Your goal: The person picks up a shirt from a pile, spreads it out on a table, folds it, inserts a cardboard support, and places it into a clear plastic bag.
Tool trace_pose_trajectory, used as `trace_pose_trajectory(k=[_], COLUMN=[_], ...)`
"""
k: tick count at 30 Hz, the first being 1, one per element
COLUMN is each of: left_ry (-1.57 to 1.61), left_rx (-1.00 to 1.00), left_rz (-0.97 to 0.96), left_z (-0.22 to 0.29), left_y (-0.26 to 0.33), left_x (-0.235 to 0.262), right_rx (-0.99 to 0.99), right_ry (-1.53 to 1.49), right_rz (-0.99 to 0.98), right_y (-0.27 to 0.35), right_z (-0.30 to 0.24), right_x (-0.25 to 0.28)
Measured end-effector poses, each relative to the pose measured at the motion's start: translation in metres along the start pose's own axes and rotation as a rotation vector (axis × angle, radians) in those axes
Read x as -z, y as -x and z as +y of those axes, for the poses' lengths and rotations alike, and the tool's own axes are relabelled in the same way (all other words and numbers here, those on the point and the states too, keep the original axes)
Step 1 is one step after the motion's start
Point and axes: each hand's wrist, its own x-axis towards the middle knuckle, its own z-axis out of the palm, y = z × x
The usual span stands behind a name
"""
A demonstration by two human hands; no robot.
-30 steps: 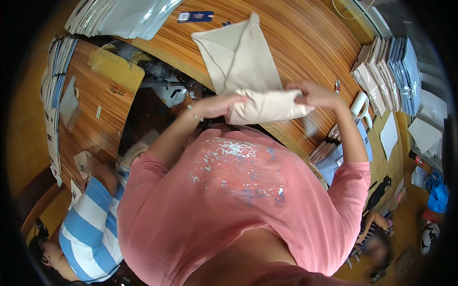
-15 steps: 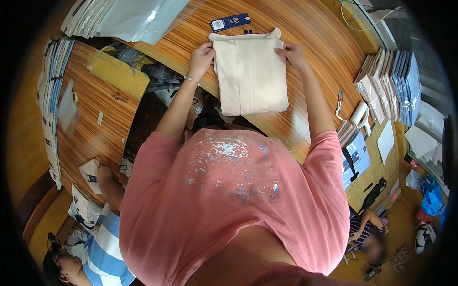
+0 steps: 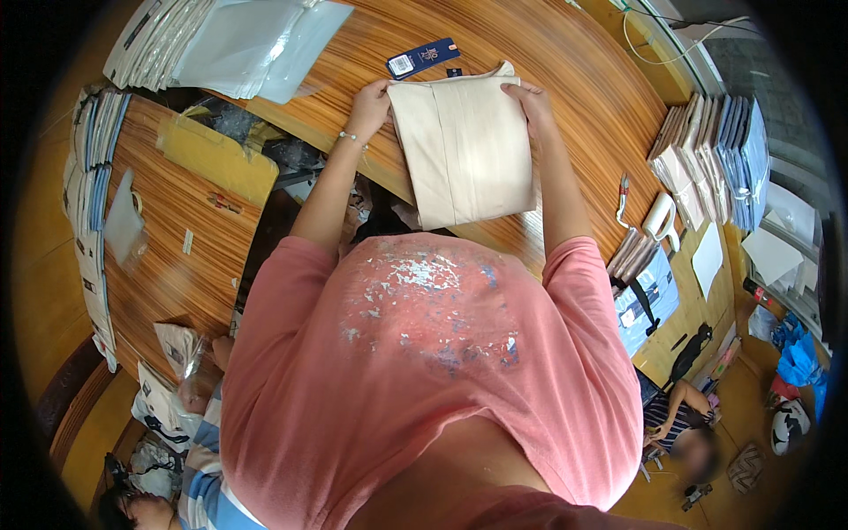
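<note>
A folded cream garment (image 3: 464,150) hangs between my two hands over the front edge of the wood-grain table. My left hand (image 3: 369,110) pinches its upper left corner, fingers closed on the cloth. At the upper right corner my right hand (image 3: 532,106) grips it, thumb lying on top and the other fingers partly hidden behind. The garment's lower end tilts toward me. Just beyond its far edge a dark blue hang tag (image 3: 424,58) with a white label lies on the table, and a small dark tab (image 3: 454,73) shows at the garment's edge.
Clear plastic sleeves (image 3: 252,53) are stacked at the far left. Packed folded garments (image 3: 707,159) stand at the right, near red-handled snippers (image 3: 622,199) and a white tape dispenser (image 3: 661,216). A co-worker (image 3: 208,459) handles a bagged garment (image 3: 181,349) at the lower left.
The garment's near end has swung down toward me and its far edge has slid a little nearer, both hands still holding it. The co-worker at left has shifted, with a plastic bag now around their garment.
</note>
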Motion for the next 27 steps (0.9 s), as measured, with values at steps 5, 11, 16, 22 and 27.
trace_pose_trajectory(k=[5, 11, 16, 22, 27], left_ry=[-0.019, -0.221, -0.233, -0.573, 0.047], left_rx=[-0.058, -0.027, -0.056, -0.243, -0.347], left_rz=[-0.054, 0.110, 0.173, 0.033, -0.153], left_z=[-0.001, -0.003, 0.023, 0.005, 0.086], left_y=[0.001, -0.009, 0.012, -0.016, 0.022], left_x=[0.000, 0.003, 0.005, 0.012, -0.017], right_rx=[-0.021, 0.115, 0.365, 0.010, 0.283], right_ry=[-0.021, 0.156, 0.761, 0.450, 0.148], right_rz=[0.011, 0.105, 0.527, 0.087, 0.082], right_y=[0.004, -0.003, -0.013, 0.012, 0.089], right_z=[-0.003, 0.000, 0.008, -0.035, -0.079], right_x=[0.000, -0.011, -0.014, -0.010, 0.018])
